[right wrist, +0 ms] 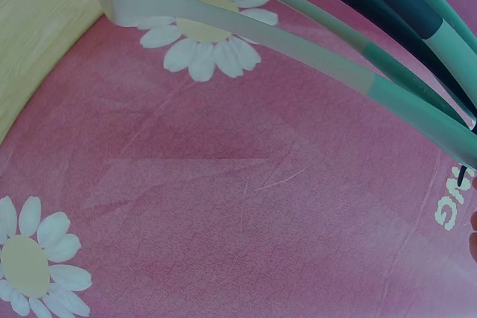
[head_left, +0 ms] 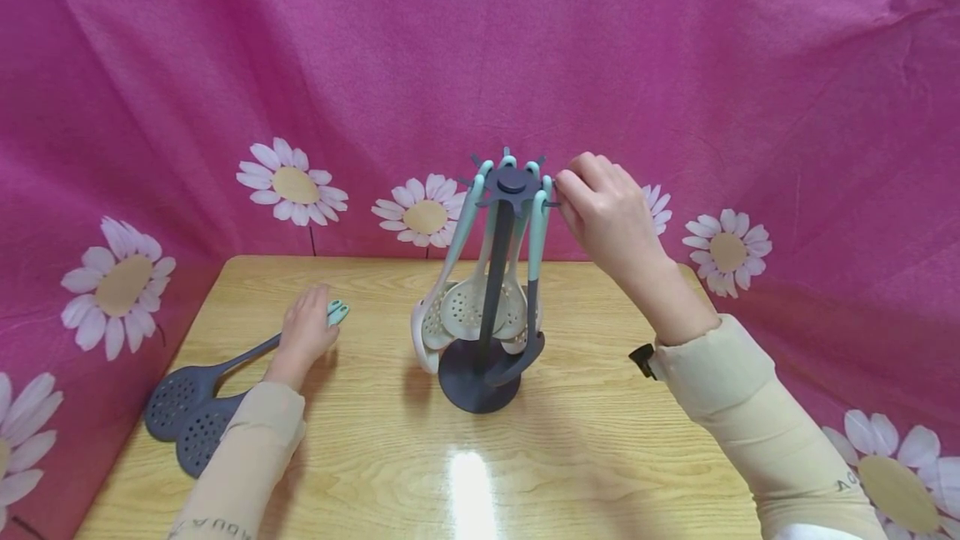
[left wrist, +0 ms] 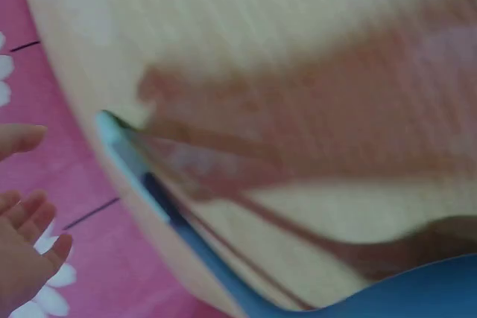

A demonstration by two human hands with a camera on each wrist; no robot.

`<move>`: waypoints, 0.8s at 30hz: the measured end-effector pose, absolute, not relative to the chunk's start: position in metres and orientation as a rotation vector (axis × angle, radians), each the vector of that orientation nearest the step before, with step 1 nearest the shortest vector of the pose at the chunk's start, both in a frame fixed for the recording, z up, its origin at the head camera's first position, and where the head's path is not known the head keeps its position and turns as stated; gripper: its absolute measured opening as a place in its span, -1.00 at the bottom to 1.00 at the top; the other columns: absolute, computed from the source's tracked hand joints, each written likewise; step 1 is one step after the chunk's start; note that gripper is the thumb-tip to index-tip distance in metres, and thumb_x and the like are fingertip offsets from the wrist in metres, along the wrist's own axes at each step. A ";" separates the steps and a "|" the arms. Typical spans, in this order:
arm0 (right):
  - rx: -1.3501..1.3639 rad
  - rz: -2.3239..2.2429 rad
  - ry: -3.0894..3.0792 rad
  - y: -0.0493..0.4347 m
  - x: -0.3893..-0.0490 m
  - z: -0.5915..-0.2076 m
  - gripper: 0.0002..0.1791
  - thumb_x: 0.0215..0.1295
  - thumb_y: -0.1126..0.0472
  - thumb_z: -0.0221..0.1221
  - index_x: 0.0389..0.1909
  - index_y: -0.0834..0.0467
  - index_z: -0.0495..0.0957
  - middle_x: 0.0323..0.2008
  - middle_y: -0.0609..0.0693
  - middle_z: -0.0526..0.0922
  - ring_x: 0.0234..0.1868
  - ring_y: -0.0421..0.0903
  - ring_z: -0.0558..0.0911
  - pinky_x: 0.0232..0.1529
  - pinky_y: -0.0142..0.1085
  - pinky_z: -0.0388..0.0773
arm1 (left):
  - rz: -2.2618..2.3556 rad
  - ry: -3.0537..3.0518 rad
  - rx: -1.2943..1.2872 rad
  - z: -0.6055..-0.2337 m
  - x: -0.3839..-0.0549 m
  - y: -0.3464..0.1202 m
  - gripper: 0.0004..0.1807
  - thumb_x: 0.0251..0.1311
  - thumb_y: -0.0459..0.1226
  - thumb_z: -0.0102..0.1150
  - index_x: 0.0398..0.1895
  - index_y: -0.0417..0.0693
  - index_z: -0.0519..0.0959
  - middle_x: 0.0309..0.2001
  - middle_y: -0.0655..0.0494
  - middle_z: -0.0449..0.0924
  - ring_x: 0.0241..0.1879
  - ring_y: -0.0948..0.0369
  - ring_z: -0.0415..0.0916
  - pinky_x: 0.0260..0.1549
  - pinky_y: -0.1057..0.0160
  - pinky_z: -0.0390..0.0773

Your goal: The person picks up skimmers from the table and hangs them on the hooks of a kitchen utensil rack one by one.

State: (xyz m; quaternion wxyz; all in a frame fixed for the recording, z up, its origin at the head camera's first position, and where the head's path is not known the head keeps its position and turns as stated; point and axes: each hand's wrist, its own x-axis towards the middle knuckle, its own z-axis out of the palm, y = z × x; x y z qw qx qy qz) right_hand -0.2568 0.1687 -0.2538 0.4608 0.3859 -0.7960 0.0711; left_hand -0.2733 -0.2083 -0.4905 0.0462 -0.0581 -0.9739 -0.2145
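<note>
My left hand [head_left: 306,330] is over the teal handle ends [head_left: 337,311] of two dark perforated skimmers [head_left: 178,400] lying on the table. In the left wrist view, the thumb and fingers [left wrist: 26,262] are spread apart, a little away from a skimmer handle [left wrist: 134,165]. A dark round-based utensil stand [head_left: 480,382] carries several hanging utensils. At its right side, my right hand [head_left: 609,211] has bent fingers right at the top of a teal handle [head_left: 546,183]. Only fingertips [right wrist: 474,240] show at the right wrist view's edge; whether they pinch the handle I cannot tell.
Pale perforated utensils [head_left: 465,308] and a dark curved one [head_left: 525,365] hang around the stand's post. The wooden table [head_left: 600,440] ends against a pink cloth [head_left: 390,65] printed with daisies, which also rises at both sides.
</note>
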 end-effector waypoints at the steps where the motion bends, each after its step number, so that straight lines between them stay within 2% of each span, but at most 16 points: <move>1: 0.950 0.176 -1.958 0.169 -0.257 -0.254 -0.93 0.13 0.48 -0.01 -0.48 0.31 0.40 -0.51 0.12 0.38 -0.56 0.02 0.33 -0.57 -0.25 0.27 | -0.653 -3.011 -0.154 -0.494 -0.273 -0.211 -0.28 -0.02 -0.41 0.11 0.24 -0.45 0.08 0.21 -0.41 0.13 0.24 -0.26 0.03 0.17 -0.23 0.03; 11: 0.943 0.191 -1.937 0.169 -0.258 -0.255 -0.93 0.12 0.48 0.00 -0.50 0.32 0.38 -0.52 0.13 0.38 -0.57 0.03 0.33 -0.58 -0.23 0.27 | -0.545 -3.215 -0.055 -0.525 -0.259 -0.226 -0.40 -0.01 -0.44 0.05 0.16 -0.49 0.20 0.06 -0.44 0.25 0.10 -0.31 0.18 0.00 -0.29 0.20; 24: 0.942 0.195 -1.937 0.169 -0.258 -0.255 -0.92 0.12 0.48 -0.02 -0.50 0.31 0.39 -0.51 0.13 0.38 -0.56 0.03 0.34 -0.57 -0.23 0.27 | -0.478 -3.173 -0.019 -0.537 -0.254 -0.228 -0.48 0.07 -0.47 -0.04 0.16 -0.46 0.22 0.07 -0.45 0.28 0.07 -0.31 0.24 -0.07 -0.25 0.30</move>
